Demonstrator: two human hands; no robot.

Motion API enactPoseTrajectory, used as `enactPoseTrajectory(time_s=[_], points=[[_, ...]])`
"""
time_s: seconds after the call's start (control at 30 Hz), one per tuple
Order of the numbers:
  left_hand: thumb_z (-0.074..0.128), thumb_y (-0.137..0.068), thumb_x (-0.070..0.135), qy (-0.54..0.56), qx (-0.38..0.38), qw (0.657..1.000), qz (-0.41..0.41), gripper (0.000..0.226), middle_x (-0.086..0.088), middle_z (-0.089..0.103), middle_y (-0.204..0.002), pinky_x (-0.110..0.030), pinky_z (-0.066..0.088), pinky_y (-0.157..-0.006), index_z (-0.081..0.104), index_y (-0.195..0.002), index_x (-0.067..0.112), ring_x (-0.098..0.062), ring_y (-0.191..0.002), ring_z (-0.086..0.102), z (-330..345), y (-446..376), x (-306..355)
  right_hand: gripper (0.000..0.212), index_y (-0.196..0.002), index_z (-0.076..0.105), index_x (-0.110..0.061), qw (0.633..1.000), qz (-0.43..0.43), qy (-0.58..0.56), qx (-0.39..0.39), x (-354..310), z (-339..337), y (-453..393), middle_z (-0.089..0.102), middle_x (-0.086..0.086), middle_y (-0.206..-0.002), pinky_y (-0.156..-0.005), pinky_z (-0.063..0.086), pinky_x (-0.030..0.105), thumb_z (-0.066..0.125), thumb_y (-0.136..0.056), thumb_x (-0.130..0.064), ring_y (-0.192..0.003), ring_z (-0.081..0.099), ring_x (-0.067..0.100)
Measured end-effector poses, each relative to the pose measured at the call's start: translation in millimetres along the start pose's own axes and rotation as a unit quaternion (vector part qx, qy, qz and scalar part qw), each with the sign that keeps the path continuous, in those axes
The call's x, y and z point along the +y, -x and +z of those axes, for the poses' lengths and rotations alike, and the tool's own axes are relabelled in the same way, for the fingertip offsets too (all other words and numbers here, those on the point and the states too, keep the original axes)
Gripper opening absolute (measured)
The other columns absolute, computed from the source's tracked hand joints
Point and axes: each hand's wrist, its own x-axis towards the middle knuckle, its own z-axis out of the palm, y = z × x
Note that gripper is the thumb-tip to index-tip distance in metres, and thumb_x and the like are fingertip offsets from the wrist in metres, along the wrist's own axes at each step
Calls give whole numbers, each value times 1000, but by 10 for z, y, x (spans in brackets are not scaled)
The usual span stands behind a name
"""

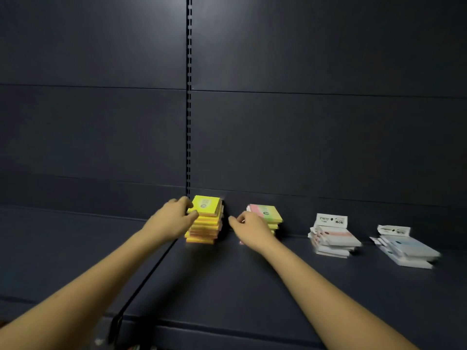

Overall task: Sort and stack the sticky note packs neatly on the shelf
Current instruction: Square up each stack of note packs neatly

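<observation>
The dark shelf (252, 286) carries four piles along its back wall. Two white carded stacks (333, 238) sit well apart to the right. The tall yellow stack (206, 223) leans unevenly — the left hand (174, 218) pinches its top pack, and a nudge could likely topple it. The right hand (250, 227), fingers curled, touches the shorter pink-topped stack (267, 215); whether it grips, I cannot tell.

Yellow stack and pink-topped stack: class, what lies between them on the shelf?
In the head view, only the right hand sits between the yellow stack and pink-topped stack; the shelf there is otherwise bare.
</observation>
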Motion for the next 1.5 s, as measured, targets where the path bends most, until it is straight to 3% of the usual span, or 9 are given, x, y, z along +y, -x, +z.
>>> enactPoseTrajectory(time_s=[0.23,0.33,0.43,0.53,0.7,0.87,1.03,1.2,1.5], points=[[32,-96,54,162,-85,974,-132,58,-17,48,-134,-40,51,-84,45,-130,8,-33,-107,52,184,-773,-290,72,-138,42,-3,988,138,-45,-50,-149,358,-559,51,11,-107,-73,48,30,24,-97,-60,-89,55,29],[33,-95,61,362,-150,898,-200,66,-21,49,-139,-46,43,-101,48,-133,8,-38,-119,52,423,-804,-308,76,-135,44,-10,974,186,-113,-64,-79,517,-741,55,8,-109,-88,55,38,20,-93,-68,-95,61,27],[37,-96,55,494,-176,829,-193,56,-7,68,-110,-37,51,-83,61,-118,11,-23,-96,64,649,-825,-345,79,-130,52,-15,967,191,-155,-59,-37,692,-885,60,3,-117,-91,53,40,18,-90,-74,-107,60,24],[35,-98,52,523,-174,814,-182,44,-1,69,-97,-31,47,-67,63,-107,18,-16,-87,65,697,-876,-385,76,-118,54,-17,946,207,-243,-59,-42,818,-983,66,3,-111,-93,53,42,21,-87,-78,-102,63,22],[38,-96,55,530,-181,813,-159,43,2,74,-99,-35,49,-82,67,-104,25,-16,-92,69,812,-907,-465,102,-118,59,-20,942,179,-282,-38,66,976,-1043,69,1,-111,-95,52,41,28,-57,-96,-102,66,19],[39,-97,51,544,-190,807,-128,40,6,77,-89,-31,49,-74,69,-104,25,-9,-79,72,877,-871,-477,53,-114,64,-17,929,142,-331,-84,149,963,-924,75,-2,-104,-99,50,36,44,-93,-61,-99,69,14],[55,-91,45,601,-188,772,-91,37,-4,74,-105,-36,53,-80,64,-115,18,-20,-94,71,868,-836,-586,28,-109,64,-15,908,102,-388,-118,200,865,-879,75,-3,-98,-72,51,19,54,-97,-37,-91,70,8],[82,-63,41,634,-142,759,-46,75,-12,64,-125,-55,48,-98,52,-128,18,-32,-109,65,909,-875,-742,34,-120,64,-6,904,42,-405,-134,273,845,-854,72,8,-113,-105,46,43,68,-88,-19,-110,67,22],[89,-59,28,591,-161,790,16,82,-12,69,-116,-52,49,-97,47,-128,12,-32,-105,67,817,-856,-818,48,-125,60,-2,896,-20,-425,-124,367,839,-856,66,19,-122,-103,47,44,74,-79,1,-117,62,32]])
